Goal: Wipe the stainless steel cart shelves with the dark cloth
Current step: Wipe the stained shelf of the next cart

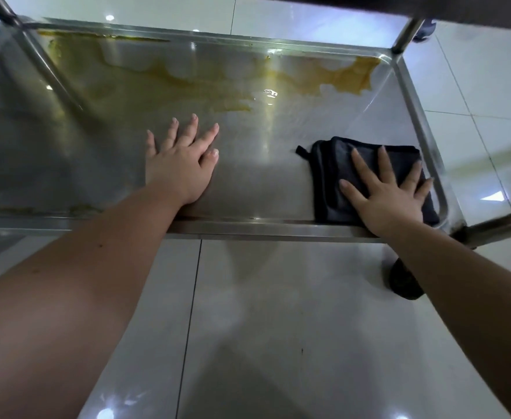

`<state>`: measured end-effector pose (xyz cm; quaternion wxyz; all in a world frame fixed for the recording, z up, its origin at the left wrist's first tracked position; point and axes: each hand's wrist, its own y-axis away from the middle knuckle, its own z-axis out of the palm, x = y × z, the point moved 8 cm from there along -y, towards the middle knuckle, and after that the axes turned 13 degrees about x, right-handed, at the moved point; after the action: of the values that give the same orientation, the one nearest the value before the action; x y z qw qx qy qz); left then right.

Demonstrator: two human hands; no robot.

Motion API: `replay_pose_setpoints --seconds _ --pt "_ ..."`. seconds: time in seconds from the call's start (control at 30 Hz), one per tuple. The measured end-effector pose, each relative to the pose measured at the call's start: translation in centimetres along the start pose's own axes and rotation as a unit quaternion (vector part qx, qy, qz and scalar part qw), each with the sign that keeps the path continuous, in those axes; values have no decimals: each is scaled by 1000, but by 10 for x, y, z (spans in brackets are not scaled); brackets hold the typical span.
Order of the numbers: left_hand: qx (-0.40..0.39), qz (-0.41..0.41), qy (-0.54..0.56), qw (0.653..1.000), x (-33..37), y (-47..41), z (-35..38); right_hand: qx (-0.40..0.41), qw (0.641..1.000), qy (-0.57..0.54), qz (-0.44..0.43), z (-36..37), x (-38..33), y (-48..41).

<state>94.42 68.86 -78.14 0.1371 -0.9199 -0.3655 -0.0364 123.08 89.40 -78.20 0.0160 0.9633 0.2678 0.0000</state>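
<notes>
Right hand [387,198] presses dark cloth [333,176]; left hand [181,164] apart.

Folded dark cloth [333,182] lies on stained steel shelf [263,164].

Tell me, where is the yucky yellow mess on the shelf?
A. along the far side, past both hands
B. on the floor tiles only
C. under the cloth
A: the yellow mess spreads along the shelf's far side, beyond the left hand and the cloth under the right hand.
</notes>
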Motion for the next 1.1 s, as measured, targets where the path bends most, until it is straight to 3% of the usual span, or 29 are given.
replay_pose_setpoints --seconds 0.17,0.3,0.43,0.53,0.67,0.8,1.0,1.1 --pt "3 -7 -4 1000 2 3 -1 5 1000 -4 -1 0 -33 13" --pt "-19 -7 1 1000 2 3 -2 6 998 -16 -57 0 -131 31" --pt "-49 -67 133 988 -4 -9 -9 -56 995 -36 -77 1 -197 37" --pt "-22 -64 164 984 7 -19 -26 -71 991 -80 -79 -2 -183 27" --pt "-22 55 80 995 75 -4 -32 -4 982 -186 -15 -12 -120 2" --pt "-103 108 43 988 143 40 0 11 949 -316 19 -9 -82 -1" --pt "-84 80 1 993 118 33 7 25 972 -227 -53 -4 -84 5" --pt "-73 23 -4 997 78 1 4 14 987 -139 -80 2 -88 6"
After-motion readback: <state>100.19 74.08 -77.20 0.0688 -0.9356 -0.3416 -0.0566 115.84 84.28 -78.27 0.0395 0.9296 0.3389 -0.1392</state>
